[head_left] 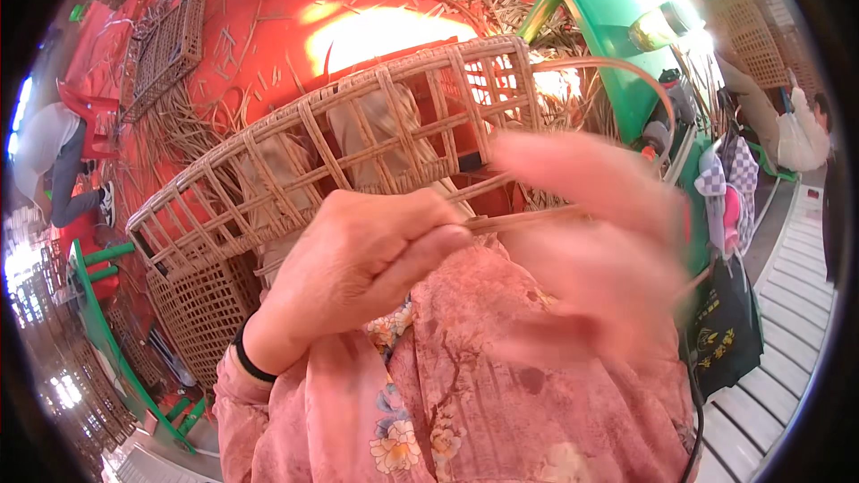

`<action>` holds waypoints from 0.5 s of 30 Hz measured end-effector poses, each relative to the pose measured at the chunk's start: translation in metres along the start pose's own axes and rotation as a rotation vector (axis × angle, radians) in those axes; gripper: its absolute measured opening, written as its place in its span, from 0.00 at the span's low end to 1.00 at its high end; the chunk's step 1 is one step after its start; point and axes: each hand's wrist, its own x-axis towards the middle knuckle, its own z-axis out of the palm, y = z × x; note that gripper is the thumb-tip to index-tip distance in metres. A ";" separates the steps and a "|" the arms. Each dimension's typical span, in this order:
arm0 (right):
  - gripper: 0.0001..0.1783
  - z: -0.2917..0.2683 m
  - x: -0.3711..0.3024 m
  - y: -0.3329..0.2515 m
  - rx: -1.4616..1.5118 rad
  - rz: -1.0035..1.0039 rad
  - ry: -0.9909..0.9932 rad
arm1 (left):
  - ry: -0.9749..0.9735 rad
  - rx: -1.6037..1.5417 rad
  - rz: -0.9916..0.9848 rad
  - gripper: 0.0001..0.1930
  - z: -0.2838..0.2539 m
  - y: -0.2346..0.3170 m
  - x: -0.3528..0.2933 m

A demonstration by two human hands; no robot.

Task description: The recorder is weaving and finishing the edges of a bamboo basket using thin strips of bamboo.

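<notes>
A woven rattan frame (380, 130) with open, square gaps lies slantwise across my lap, its right end higher. My left hand (353, 259) is closed at its near edge, thumb and forefinger pinching a thin cane strip (528, 219). The strip runs rightward toward my right hand (599, 233), which is smeared by motion in front of my chest. Whether those fingers grip the strip cannot be made out. A long loop of cane (617, 63) arcs from the frame's right end round beyond my right hand.
Another woven tray (165, 49) and cane scraps (246, 22) lie on the red floor. A woven basket (201, 300) stands below the frame's left end. A green table (591, 9) is at the right, a black bag (729, 331) hanging nearby. A person (67, 161) sits far left.
</notes>
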 end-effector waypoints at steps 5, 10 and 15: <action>0.24 0.022 -0.011 0.003 -0.156 0.252 -0.271 | 0.013 0.006 -0.061 0.08 -0.005 0.002 -0.011; 0.12 -0.045 -0.042 0.045 -0.102 0.451 -0.033 | 0.162 -0.097 -0.337 0.10 -0.050 -0.028 -0.074; 0.08 -0.056 -0.057 0.085 -0.541 0.791 -0.086 | 0.251 -0.050 -0.506 0.10 -0.053 -0.051 -0.084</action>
